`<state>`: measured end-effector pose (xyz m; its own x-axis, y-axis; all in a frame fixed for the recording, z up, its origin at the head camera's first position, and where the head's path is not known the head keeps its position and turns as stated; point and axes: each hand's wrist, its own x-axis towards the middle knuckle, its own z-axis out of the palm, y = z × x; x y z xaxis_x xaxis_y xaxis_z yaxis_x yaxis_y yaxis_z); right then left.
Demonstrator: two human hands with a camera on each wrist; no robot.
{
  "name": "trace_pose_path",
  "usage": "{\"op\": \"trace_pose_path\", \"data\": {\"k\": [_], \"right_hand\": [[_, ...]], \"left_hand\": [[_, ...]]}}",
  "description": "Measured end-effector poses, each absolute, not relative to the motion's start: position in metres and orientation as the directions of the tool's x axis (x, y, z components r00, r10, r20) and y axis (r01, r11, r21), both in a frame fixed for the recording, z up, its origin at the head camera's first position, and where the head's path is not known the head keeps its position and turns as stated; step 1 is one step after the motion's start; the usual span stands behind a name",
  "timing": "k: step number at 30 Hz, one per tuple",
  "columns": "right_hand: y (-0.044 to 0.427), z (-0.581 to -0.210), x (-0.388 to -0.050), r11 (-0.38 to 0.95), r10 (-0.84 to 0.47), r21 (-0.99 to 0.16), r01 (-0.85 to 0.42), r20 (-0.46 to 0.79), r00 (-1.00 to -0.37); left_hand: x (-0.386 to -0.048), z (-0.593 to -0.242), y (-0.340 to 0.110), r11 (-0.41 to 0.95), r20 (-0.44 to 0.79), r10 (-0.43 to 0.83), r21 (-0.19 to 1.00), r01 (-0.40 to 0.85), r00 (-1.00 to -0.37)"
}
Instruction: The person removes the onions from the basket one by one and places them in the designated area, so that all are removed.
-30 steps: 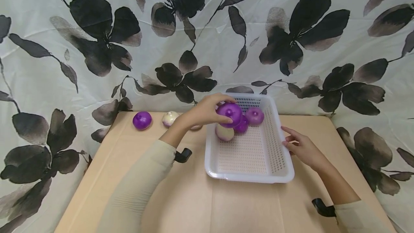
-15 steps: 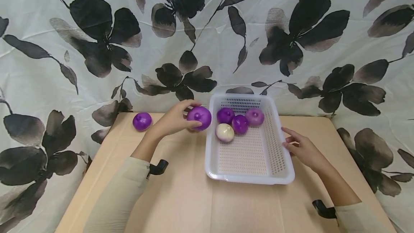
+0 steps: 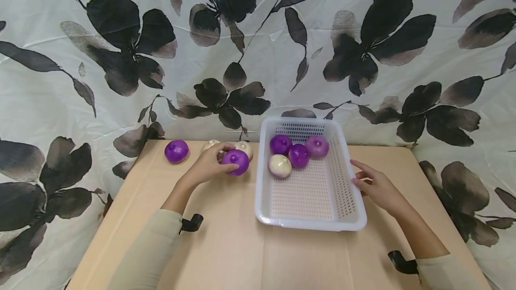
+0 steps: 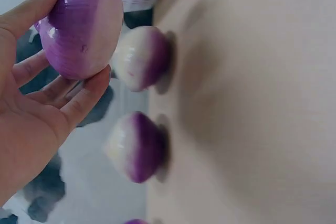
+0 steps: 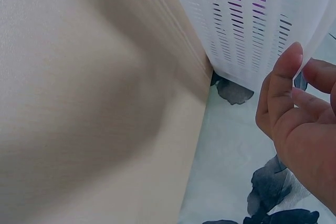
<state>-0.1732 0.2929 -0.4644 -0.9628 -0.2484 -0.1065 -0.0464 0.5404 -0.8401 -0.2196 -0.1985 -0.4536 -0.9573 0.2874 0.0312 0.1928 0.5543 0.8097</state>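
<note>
My left hand (image 3: 209, 163) holds a shiny purple-and-white onion (image 3: 236, 162) between thumb and fingers, left of the white basket (image 3: 310, 223). In the left wrist view the held onion (image 4: 81, 27) has a purple stem end and a pale other end. Two onions with pale ends up, a left one (image 3: 209, 144) and a right one (image 3: 245, 148), stand behind that hand, partly hidden. Farther left sits a purple onion (image 3: 176, 151). My right hand (image 3: 379, 187) pinches the basket's right rim; the right wrist view shows thumb and fingers at the rim (image 5: 315, 38).
Inside the basket, toward its back left, are several onions: a pale-ended one (image 3: 280, 165) and purple ones, such as the rightmost one (image 3: 317, 146). The basket stands on a wood-coloured table (image 3: 225, 245). A floral cloth (image 3: 290, 70) hangs behind the table's back edge.
My left hand has carried its onion from above the basket leftward, out over the table in front of the pale-ended onions. The right hand and basket have stayed in place.
</note>
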Motion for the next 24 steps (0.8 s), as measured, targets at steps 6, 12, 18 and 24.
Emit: {"op": "trace_pose_path", "data": {"k": [6,12,18,24], "right_hand": [[0.292,-0.464,-0.173,0.544,-0.243,-0.838,-0.043,-0.108,-0.964],[0.292,-0.465,-0.173,0.545,-0.239,-0.837,-0.041,-0.108,-0.965],[0.292,-0.466,-0.173,0.543,-0.241,-0.839,-0.039,-0.111,-0.964],[0.292,-0.466,-0.172,0.550,-0.236,-0.834,-0.037,-0.113,-0.965]], "left_hand": [[-0.220,-0.474,-0.201,0.561,-0.003,0.260,0.815,0.148,-0.966],[-0.221,-0.494,-0.201,0.583,-0.022,0.252,0.801,0.134,-0.967],[-0.221,-0.507,-0.203,0.594,-0.027,0.238,0.795,0.123,-0.971],[-0.222,-0.512,-0.201,0.599,-0.020,0.225,0.791,0.122,-0.974]]}}
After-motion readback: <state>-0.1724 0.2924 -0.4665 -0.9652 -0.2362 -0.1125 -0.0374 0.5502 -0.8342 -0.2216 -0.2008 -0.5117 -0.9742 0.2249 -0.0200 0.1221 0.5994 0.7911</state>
